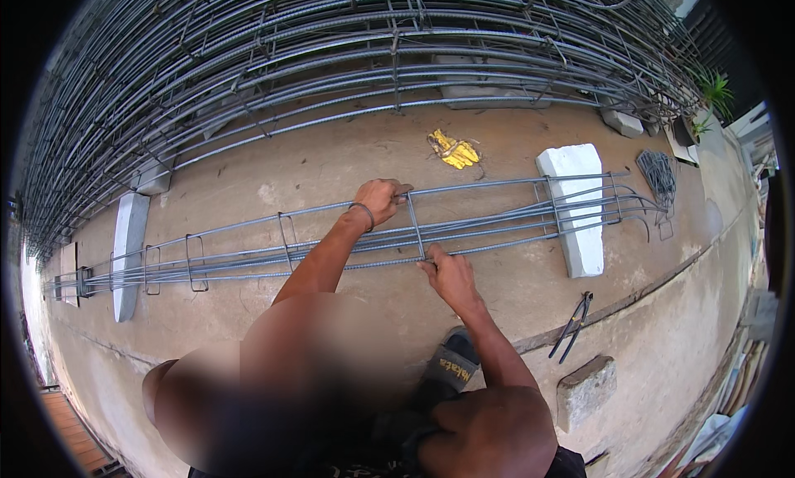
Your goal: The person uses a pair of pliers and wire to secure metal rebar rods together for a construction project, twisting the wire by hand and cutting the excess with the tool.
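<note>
A long, narrow rebar cage runs left to right before me. My left hand (380, 203) grips the far top corner of a rectangular steel stirrup (415, 226), against the far ribbed bar (490, 185). At that stirrup's near corner, beside the near ribbed bar (379, 265), the fingers of my right hand (452, 276) pinch the steel. Several loose bars (490, 220) pass through the middle of the cage. Other stirrups (196, 262) hang along the bars to the left, some slanting. White blocks, one at the right (581, 242) and one at the left (128, 229), support the cage.
Stacked rebar cages (348, 56) fill the far side. Yellow gloves (456, 149) lie on the concrete floor (298, 161). A bundle of bent steel stirrups (657, 177) lies past the right block. Tying nippers (572, 326) rest at the slab edge, near a concrete block (587, 391).
</note>
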Demonstrator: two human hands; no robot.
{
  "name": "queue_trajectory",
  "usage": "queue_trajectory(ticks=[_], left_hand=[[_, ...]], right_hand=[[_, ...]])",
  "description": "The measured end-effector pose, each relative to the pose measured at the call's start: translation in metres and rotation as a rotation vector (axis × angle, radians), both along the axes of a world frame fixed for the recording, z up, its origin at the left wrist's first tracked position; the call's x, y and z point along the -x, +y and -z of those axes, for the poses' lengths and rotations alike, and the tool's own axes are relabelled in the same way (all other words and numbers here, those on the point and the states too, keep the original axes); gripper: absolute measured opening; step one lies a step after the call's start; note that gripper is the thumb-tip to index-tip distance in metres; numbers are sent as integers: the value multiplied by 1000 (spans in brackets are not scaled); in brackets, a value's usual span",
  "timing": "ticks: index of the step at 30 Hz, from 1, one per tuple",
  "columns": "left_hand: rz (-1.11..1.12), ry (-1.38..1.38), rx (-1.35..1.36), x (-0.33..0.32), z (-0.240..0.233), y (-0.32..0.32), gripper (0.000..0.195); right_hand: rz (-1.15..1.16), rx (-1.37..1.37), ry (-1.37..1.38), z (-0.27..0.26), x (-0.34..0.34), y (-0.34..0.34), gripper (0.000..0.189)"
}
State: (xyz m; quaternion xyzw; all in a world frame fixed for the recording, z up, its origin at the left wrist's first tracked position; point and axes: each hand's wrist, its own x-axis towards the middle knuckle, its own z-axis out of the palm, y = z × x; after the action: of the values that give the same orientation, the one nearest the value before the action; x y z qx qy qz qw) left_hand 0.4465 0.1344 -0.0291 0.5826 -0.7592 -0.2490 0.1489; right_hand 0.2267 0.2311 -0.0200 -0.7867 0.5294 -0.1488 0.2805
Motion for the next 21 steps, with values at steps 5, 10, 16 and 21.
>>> queue_trajectory(ticks=[5, 10, 16, 21], left_hand=[[-4, 35, -18, -2, 7, 1, 35], [-14, -48, 123, 4, 17, 6, 34], [-27, -23, 152, 1, 23, 7, 28], [-48, 32, 96, 4, 20, 4, 28]], right_hand=[[-37, 6, -30, 0, -2, -3, 27], [-135, 118, -5, 7, 3, -10, 28], [-128, 72, 67, 0, -2, -7, 29], [-146, 39, 57, 5, 3, -11, 31]])
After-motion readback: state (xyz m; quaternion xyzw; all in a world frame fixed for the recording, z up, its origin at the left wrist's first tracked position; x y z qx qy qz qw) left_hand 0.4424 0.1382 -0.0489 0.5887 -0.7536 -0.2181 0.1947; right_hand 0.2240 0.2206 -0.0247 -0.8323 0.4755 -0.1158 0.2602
